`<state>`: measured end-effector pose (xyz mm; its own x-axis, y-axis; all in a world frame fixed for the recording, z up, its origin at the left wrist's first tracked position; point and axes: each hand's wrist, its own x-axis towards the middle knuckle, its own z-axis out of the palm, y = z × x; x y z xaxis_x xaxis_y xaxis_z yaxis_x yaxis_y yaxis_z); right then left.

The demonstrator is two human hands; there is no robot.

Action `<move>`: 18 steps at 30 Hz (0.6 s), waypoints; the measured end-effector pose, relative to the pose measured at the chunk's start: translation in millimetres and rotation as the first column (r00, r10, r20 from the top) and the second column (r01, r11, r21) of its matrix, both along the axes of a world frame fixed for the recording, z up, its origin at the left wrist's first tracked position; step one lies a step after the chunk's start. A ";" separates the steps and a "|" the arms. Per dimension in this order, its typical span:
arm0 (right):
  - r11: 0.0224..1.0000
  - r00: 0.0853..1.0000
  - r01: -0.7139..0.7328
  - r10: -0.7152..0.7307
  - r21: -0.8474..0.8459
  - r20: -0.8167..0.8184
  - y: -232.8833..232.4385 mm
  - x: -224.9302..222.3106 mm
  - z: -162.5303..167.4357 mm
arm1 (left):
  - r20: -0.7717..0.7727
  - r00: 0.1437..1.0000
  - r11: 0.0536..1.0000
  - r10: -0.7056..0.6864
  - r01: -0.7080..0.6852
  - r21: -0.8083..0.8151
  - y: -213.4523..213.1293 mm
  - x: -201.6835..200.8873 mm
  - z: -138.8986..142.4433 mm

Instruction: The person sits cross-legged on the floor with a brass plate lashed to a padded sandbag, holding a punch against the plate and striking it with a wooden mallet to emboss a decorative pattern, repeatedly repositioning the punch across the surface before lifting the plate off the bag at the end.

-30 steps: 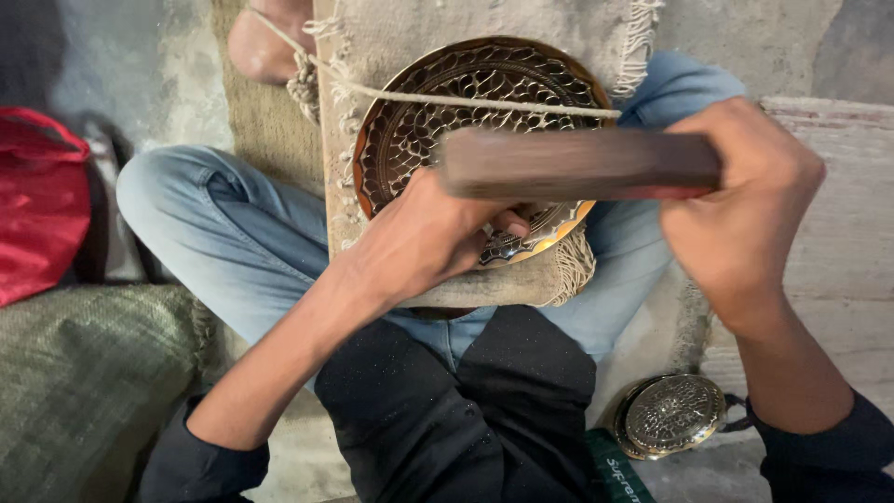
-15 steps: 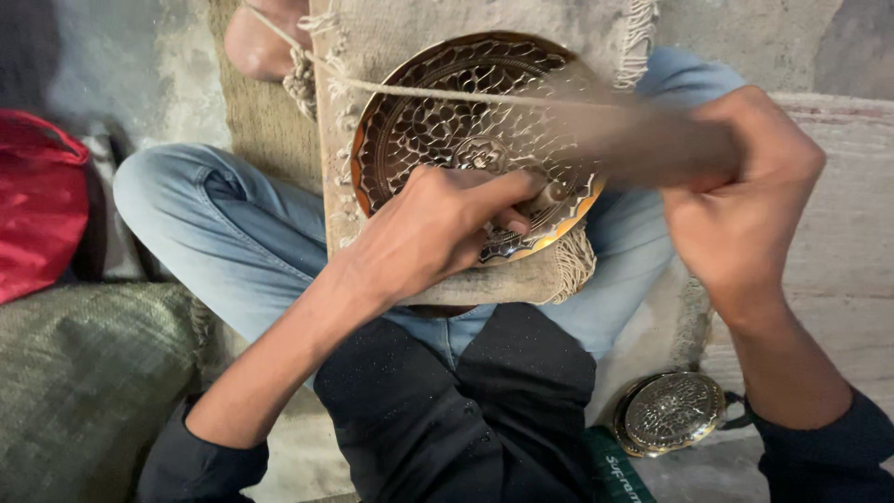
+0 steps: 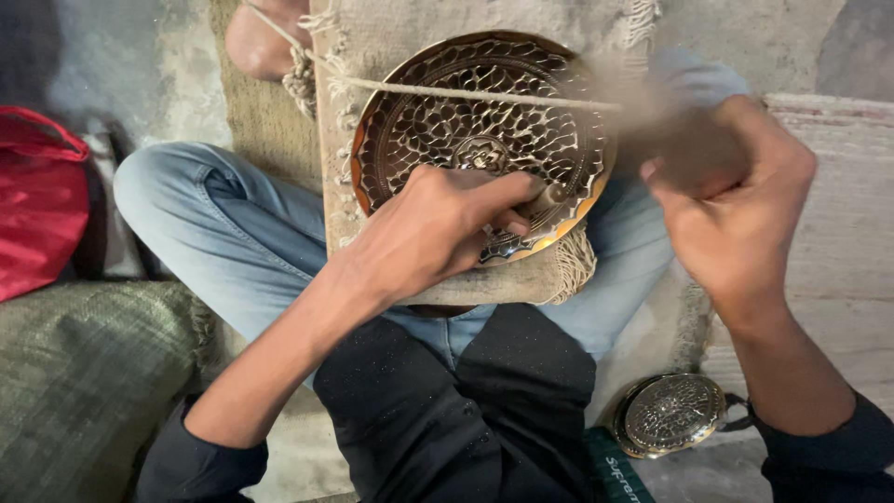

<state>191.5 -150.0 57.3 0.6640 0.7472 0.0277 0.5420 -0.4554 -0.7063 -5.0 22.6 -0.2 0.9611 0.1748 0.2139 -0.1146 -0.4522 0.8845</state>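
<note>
A frayed cloth [image 3: 419, 279] lay over the lap, bearing a pierced brass plate [image 3: 484, 130] under a taut cord [image 3: 466, 93] — the left hand [image 3: 438, 233] pinched a small tool against its lower rim, the right hand [image 3: 736, 214] clutched a blurred wooden block [image 3: 652, 121].

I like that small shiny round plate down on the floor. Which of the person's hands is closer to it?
Right. The right hand is up above the small round plate, on the same side, gripping a blurred tool. The left hand rests farther away, on the big engraved plate in the lap.
</note>
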 end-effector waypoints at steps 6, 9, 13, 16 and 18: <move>0.982 0.961 -0.188 0.185 -0.004 0.207 -6.5 5.5 -3.4 | 0.008 1.000 1.000 -0.014 0.014 -0.021 1.1 -0.7 1.9; 0.981 0.983 -0.176 0.171 0.078 0.067 -6.2 9.2 -1.9 | -0.047 0.999 0.999 -0.015 0.014 -0.031 0.6 -1.7 2.0; 0.977 0.948 -0.179 0.203 -0.116 0.247 -2.2 9.8 1.7 | 0.184 0.982 0.980 0.040 -0.075 0.183 -0.7 -0.2 -0.5; 0.988 0.979 -0.151 0.154 -0.038 0.130 -0.9 8.3 1.9 | -0.010 1.000 1.000 -0.016 0.015 -0.025 0.2 -2.7 -2.3; 0.972 0.929 -0.228 0.236 -0.059 0.284 -3.2 8.8 1.6 | -0.019 1.000 1.000 -0.005 0.005 0.025 -0.6 -2.3 -3.8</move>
<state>200.3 -153.3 58.9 0.4385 0.8823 0.1711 0.8126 -0.3079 -0.4948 -7.3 21.9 -3.9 0.9658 0.1649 0.1999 -0.1002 -0.4739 0.8749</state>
